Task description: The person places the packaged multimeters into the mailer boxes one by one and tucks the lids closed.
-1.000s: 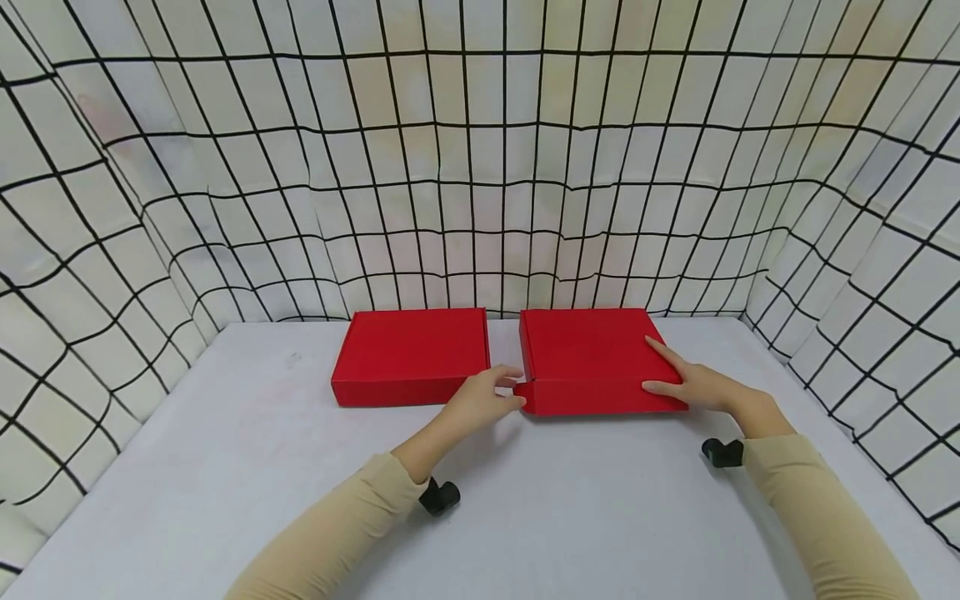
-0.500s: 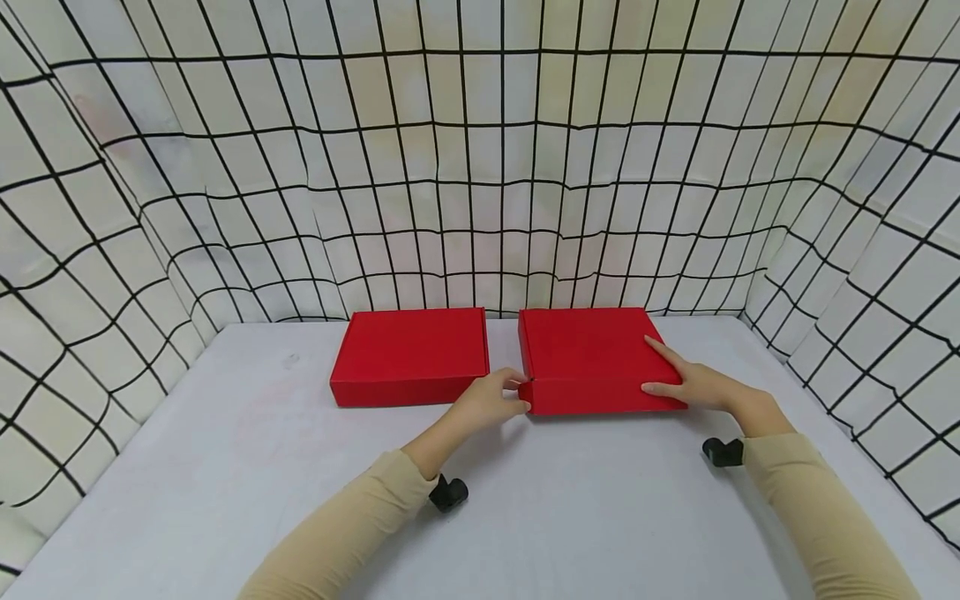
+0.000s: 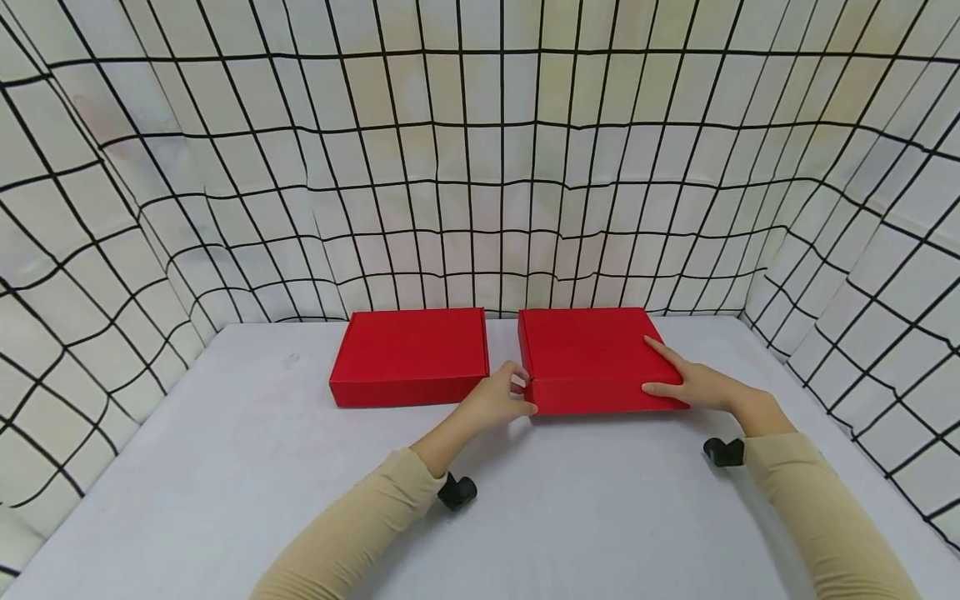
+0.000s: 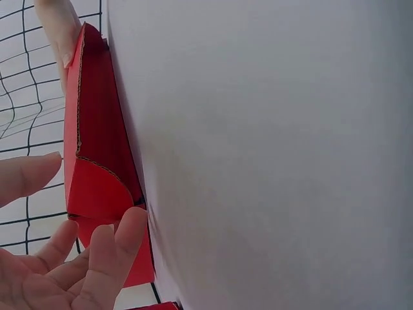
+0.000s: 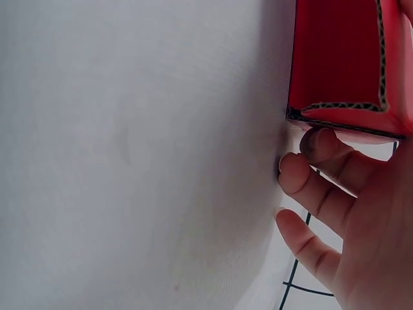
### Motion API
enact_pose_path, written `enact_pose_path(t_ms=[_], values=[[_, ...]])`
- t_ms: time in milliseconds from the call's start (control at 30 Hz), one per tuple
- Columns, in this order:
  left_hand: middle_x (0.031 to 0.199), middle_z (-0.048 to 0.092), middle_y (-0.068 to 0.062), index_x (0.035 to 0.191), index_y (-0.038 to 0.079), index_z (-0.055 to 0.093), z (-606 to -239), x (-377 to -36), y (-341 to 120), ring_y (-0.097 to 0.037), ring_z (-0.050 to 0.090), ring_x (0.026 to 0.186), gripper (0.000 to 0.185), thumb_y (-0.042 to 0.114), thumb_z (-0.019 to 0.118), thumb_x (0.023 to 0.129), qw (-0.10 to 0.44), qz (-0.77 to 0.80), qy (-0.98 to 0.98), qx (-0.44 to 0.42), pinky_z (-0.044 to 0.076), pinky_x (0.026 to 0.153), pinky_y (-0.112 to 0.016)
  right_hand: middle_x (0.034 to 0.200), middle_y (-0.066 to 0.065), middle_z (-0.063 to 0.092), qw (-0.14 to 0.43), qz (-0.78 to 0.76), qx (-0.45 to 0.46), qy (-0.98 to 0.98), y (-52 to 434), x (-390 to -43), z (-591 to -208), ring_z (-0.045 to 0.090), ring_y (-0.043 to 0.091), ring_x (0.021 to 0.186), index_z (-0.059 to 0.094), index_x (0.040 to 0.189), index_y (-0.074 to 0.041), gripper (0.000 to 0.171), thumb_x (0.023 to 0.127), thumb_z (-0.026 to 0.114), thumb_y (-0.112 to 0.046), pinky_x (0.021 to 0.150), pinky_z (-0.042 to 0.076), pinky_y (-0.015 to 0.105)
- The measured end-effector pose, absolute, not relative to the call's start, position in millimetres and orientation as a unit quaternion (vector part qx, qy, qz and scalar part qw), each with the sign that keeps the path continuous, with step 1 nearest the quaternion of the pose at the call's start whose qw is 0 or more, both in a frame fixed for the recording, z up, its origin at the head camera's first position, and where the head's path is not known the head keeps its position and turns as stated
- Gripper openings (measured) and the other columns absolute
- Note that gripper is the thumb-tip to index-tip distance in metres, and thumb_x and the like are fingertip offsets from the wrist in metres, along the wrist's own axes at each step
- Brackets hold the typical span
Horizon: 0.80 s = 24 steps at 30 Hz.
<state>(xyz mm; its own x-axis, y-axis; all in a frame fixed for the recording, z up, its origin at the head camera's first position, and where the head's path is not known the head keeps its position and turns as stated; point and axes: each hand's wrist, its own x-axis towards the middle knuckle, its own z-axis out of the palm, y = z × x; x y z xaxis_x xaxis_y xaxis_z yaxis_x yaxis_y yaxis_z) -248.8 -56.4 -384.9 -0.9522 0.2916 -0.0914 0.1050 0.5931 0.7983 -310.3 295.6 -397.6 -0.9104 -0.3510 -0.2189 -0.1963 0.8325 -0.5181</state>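
Your left hand (image 3: 495,402) is at the near left corner of the red cardboard box (image 3: 592,354) on the right. Your fingers (image 4: 110,252) are loosely bent and touch the little side flap (image 4: 97,187) there, but they do not grip it. Your right hand (image 3: 693,385) lies on the near right corner of the same box, with straight fingers (image 3: 663,352) flat on the lid and the thumb on the front wall. The box sits on the white desk (image 3: 225,467), between your two hands. A second red box (image 3: 411,354) lies just left of your left fingers.
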Motion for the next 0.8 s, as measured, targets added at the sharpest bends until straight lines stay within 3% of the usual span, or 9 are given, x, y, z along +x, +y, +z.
enact_pose_path(t_ms=[533,800], values=[[0.107,0.062,-0.01,0.124,0.01,0.043,-385.8,-249.8,-56.1,-0.017,0.062,0.084,0.059,0.019,0.076,0.077,0.115,0.452,0.876,0.123,0.051,0.072,-0.035,0.144,0.029,0.019,0.168,-0.254,-0.142,0.942,292.0,-306.0,-389.2,0.026,0.048,0.124,-0.001,0.15,-0.025,0.097,0.081,0.058,-0.059,0.091,0.036,0.061],[0.091,0.064,-0.003,0.125,0.01,0.041,-385.5,-248.4,-55.4,-0.014,0.061,0.072,0.059,0.017,0.075,0.078,0.116,0.45,0.877,0.122,0.05,0.068,-0.033,0.145,0.029,0.016,0.172,-0.256,-0.14,0.941,291.8,-307.3,-389.8,0.023,0.049,0.125,-0.001,0.15,-0.024,0.098,0.081,0.058,-0.059,0.091,0.035,0.062]])
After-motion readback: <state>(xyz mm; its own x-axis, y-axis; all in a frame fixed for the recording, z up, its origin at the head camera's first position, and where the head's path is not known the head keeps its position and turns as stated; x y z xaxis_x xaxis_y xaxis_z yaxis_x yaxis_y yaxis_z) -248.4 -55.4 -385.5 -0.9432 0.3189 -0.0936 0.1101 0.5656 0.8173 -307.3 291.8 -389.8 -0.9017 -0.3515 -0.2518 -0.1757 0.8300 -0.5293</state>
